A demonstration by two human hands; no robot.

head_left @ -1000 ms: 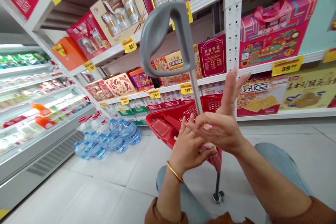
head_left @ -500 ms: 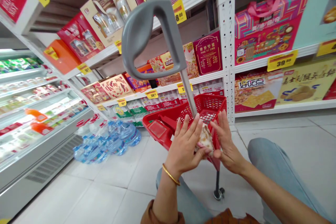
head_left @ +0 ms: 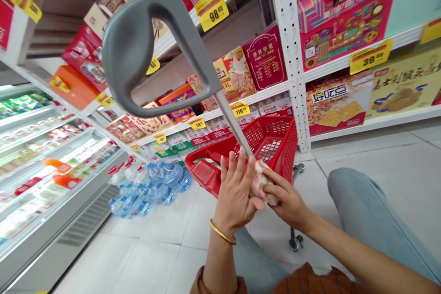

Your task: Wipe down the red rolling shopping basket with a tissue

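Note:
A crumpled cloth [head_left: 259, 181] in white, pink and brown is bunched in my right hand [head_left: 289, 200], whose fingers curl over it. It presses against the thumb side of my left hand [head_left: 234, 193]. The left fingers are stretched out and apart, back of the hand up, and a gold bangle [head_left: 222, 233] circles that wrist. Just beyond both hands stands a red wheeled shopping basket [head_left: 287, 147], partly covered by them. Its metal pole rises to a grey loop handle [head_left: 129, 50] at upper left.
White shelves [head_left: 292, 73] carry gift boxes and yellow price tags [head_left: 212, 8]. Blue-tinted water bottles [head_left: 151, 188] lie in packs on the tiled floor [head_left: 151, 257]. A refrigerated display case [head_left: 79, 220] runs along the left. My bent knee [head_left: 351, 188] is at right.
My right hand has closed its fingers over the cloth, having been stretched out beside it. My left hand stays spread. The basket's handle now appears larger and further left.

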